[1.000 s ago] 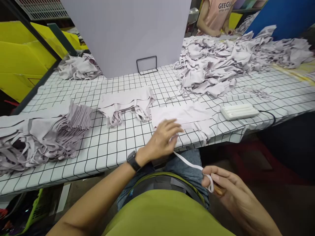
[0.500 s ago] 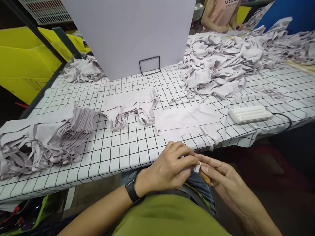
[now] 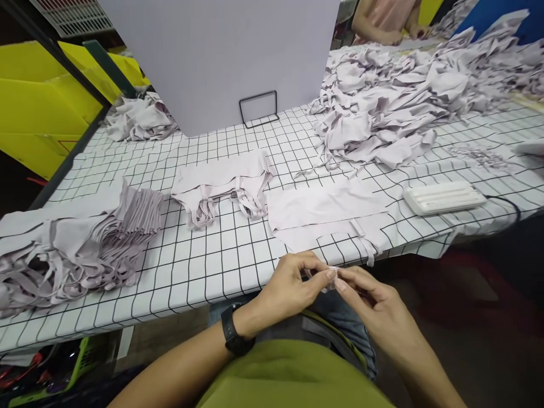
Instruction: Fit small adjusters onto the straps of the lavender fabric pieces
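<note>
Close together at the table's front edge, my left hand [image 3: 293, 289] and my right hand [image 3: 380, 303] both pinch a small pale strap [image 3: 333, 273] between fingertips and thumbs. Part of the strap is hidden by the fingers. Just beyond them a pale lilac garment [image 3: 325, 209] lies flat, its strap end hanging over the edge. To its left rests a small stack of similar garments [image 3: 225, 175] with straps folded toward me. Whether my right palm holds anything else cannot be seen.
A thick garment stack [image 3: 80, 243] lies at left. A large loose heap [image 3: 382, 107] fills the back right. A white power strip [image 3: 444, 197] sits near the right edge. An upright pale panel [image 3: 221, 62] stands behind, with a black wire stand [image 3: 259, 107]. Another person's arms [image 3: 378, 28] are beyond.
My hands have drawn together and their fingertips now meet on the strap. The orange-yellow object that showed under my right fingers is out of sight. The view has shifted slightly.
</note>
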Demonstrator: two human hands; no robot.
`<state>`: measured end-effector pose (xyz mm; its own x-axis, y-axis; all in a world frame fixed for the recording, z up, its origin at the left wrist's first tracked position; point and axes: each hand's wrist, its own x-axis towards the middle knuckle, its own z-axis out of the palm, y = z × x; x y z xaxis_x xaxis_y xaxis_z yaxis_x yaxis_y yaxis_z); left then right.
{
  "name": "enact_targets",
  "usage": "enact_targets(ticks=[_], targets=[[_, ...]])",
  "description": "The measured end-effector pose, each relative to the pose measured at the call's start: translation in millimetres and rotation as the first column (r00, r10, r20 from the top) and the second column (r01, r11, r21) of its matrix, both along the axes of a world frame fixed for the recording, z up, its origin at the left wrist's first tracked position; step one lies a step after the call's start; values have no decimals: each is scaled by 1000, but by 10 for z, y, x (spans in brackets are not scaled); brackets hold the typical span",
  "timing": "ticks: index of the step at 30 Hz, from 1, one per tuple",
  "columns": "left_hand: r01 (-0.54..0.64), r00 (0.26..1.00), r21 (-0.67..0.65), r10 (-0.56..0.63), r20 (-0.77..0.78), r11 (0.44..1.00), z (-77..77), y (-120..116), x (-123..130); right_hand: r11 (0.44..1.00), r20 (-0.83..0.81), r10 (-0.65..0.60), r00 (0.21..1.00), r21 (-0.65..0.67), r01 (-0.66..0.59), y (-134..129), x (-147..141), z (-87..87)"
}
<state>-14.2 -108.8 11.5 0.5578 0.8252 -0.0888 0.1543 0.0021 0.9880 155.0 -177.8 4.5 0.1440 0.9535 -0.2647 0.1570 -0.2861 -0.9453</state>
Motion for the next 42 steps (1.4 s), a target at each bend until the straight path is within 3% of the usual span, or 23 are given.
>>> enact_targets(ticks=[2,10,15,18,20,23,27,33,36,39,42], targets=[[26,999,-73,-28,-25,997,4,28,-3,998,2,-23,1000,67,22,46,-19,-18],[55,993,-31,-57,-100,998,-18,81,-19,995,-28,-74,997,66,75,174,-39,-19],[54,988,-63,-63,-142,997,40,157,-25,985,-125,-168,978,-63,161,251,-40,-50],[-45,974,133,73,-213,990,1,230,-35,962,-234,-257,938,-156,225,320,-41,-47],[-70,960,343,157,-233,937,-47,287,-34,946,-277,-304,911,-204,253,378,-48,-18],[-20,975,492,126,-184,870,-83,360,8,932,-298,-342,891,-231,280,463,-60,37],[-34,993,387,75,-91,921,-40,406,101,951,-295,-286,912,-202,233,512,-43,42],[-18,978,349,90,-190,937,-3,450,98,981,-153,-117,981,-170,90,487,34,-11],[-69,971,167,105,-216,984,23,466,95,988,-131,-76,989,-144,57,504,35,-2],[-103,974,-39,93,-205,994,48,475,100,990,-100,-82,992,-122,70,535,8,-7],[-64,979,-29,58,-196,997,22,496,70,992,-99,-86,991,-102,75,557,-12,-35]])
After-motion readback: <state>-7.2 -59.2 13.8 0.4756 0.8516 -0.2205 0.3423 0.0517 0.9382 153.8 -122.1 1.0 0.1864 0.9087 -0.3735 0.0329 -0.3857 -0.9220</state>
